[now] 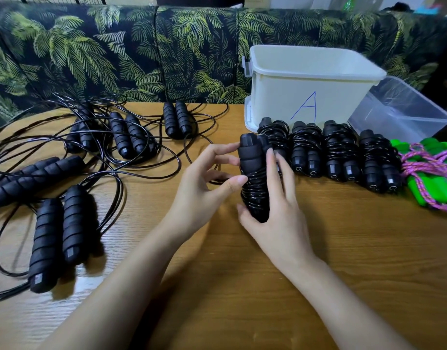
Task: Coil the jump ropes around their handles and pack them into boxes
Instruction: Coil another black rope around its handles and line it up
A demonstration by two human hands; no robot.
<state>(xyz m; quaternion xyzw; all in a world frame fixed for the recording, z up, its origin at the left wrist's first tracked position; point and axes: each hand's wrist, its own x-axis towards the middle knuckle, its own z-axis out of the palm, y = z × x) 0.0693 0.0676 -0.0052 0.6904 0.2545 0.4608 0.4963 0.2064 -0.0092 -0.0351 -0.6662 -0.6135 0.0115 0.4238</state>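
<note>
The left hand pinches, the right hand seemingly clasps, the upright jump rope.

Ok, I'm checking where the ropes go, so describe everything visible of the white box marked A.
The white box is off-white plastic, upright, with no lid on, a thick rim and a clip on its left end. A blue hand-drawn A marks its front wall. It stands at the far right of the table; no ropes show inside. Before it lie coiled ropes, and a clear box sits by its right end.
</note>
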